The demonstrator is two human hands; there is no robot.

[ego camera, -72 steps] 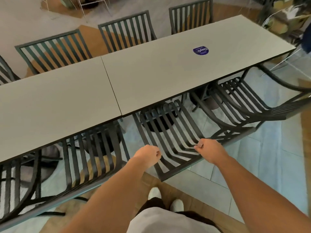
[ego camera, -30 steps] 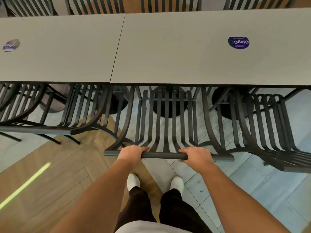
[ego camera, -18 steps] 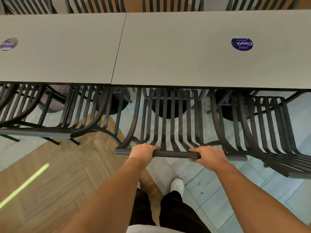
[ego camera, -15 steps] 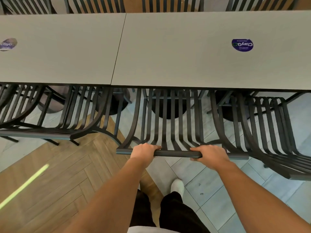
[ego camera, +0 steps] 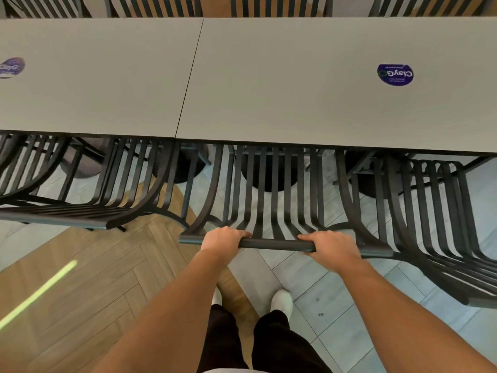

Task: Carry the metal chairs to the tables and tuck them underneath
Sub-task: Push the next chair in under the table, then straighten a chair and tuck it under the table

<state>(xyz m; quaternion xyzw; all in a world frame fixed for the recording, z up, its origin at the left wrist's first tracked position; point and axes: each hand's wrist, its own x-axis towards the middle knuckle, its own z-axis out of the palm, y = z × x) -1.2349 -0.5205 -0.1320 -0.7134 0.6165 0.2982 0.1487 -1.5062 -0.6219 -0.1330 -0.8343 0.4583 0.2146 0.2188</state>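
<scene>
We are gripping the top rail of the middle metal chair (ego camera: 271, 200), left hand (ego camera: 222, 239) and right hand (ego camera: 329, 244) curled around it with fingers pressed together, keeping it square while its seat sits partly beneath the near edge of the right table (ego camera: 322, 90).

Both forearms bare, no sleeves in view, no watch or rings showing. Left hand (ego camera: 222, 239) and right hand (ego camera: 332, 246) bare, no gloves. Well below the fingers: dark, loose trousers (ego camera: 269, 343), white shoes (ego camera: 282, 301) with rounded toes. Pale grey shirt hem (ego camera: 228, 370) at bottom edge.
</scene>
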